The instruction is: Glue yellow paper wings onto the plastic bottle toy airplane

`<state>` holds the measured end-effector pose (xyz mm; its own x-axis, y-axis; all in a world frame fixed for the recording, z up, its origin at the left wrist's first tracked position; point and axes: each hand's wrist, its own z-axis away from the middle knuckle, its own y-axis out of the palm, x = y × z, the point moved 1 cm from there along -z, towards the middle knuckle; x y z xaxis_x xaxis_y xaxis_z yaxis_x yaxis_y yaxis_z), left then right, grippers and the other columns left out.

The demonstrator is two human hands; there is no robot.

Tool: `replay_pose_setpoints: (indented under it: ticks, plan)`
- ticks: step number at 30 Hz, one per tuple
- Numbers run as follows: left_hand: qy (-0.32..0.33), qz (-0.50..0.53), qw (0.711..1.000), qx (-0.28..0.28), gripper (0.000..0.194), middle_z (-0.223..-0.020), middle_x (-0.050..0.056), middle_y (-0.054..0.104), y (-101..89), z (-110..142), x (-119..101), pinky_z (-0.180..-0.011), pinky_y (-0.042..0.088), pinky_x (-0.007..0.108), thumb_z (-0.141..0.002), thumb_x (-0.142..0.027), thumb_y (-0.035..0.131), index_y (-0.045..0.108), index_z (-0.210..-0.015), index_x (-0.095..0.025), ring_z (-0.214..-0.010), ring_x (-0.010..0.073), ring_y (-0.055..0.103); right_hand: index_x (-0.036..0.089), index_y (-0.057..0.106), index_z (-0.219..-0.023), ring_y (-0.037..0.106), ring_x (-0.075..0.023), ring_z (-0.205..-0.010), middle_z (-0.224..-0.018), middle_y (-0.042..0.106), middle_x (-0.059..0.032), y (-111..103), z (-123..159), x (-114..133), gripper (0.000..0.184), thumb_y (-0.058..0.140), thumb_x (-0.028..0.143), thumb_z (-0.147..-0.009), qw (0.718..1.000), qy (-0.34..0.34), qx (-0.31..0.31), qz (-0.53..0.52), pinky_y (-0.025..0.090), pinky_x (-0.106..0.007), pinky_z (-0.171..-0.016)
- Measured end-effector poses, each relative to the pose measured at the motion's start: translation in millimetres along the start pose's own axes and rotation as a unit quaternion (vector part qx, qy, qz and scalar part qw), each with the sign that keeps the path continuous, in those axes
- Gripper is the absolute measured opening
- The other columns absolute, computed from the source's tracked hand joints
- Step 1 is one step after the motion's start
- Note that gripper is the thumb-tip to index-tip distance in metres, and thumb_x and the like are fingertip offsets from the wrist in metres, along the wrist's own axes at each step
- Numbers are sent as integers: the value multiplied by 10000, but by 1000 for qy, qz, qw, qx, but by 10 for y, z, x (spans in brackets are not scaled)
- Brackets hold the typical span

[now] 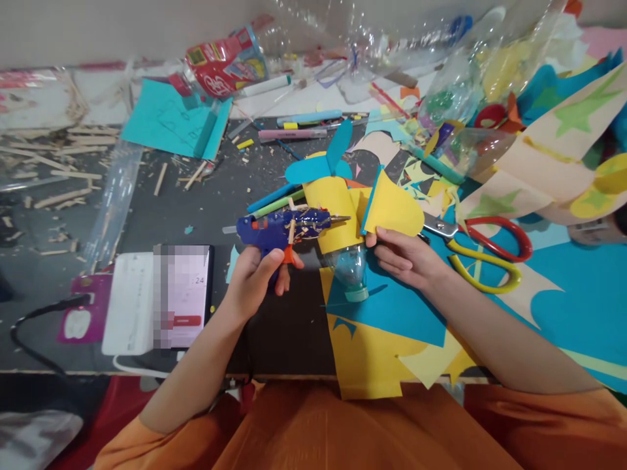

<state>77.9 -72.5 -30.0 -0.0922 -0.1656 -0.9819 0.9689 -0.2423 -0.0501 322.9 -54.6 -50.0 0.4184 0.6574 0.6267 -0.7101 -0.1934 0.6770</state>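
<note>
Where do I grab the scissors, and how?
Best by the red handle loop, I think, coming from the right: both loops of the scissors point that way, while the metal blades run left behind the yellow paper piece, their tips hidden.

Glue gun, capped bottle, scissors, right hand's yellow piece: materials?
Glue gun: probably rigid plastic, body opaque blue; nozzle likely metal, bare and brownish-grey.
Bottle: clear glossy plastic, likely; see-through with highlights.
Scissors: shiny grey metal blades, likely steel; smooth red and yellow handles, apparently plastic.
Yellow piece: matte, opaque, thin-edged; paper or card, can't tell which.
</note>
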Motion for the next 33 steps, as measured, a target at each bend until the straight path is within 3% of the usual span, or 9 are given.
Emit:
replay_pose_setpoints:
  ticks: [20, 28, 33]
  plan:
    - [-30, -20, 999, 27, 321, -362, -33, 471, 28, 24, -72, -434, 396, 246, -863, -346, 463, 647, -683, -155, -331, 101, 442, 177, 704, -689, 140, -16, -287, -299, 271, 129, -19, -4, -19, 264, 686, 421, -789, 1000, -24, -5, 20, 189, -142, -330]
    - [-37, -45, 998, 28, 360, -356, -30, 467, 37, 23, -79, -453, 401, 254, -868, -407, 462, 631, -667, -160, -340, 107, 445, 177, 702, -674, 145, -24, -282, -293, 285, 123, -7, -4, -15, 291, 712, 458, -749, 999, -20, -19, 28, 194, -150, -323]
    - [-37, -46, 998, 31, 388, -359, -28, 468, 35, 28, -56, -441, 395, 247, -868, -452, 481, 632, -670, -155, -334, 104, 439, 174, 684, -694, 147, -22, -288, -313, 260, 129, -16, -3, -19, 278, 662, 425, -811, 999, -21, -5, 26, 184, -154, -330]
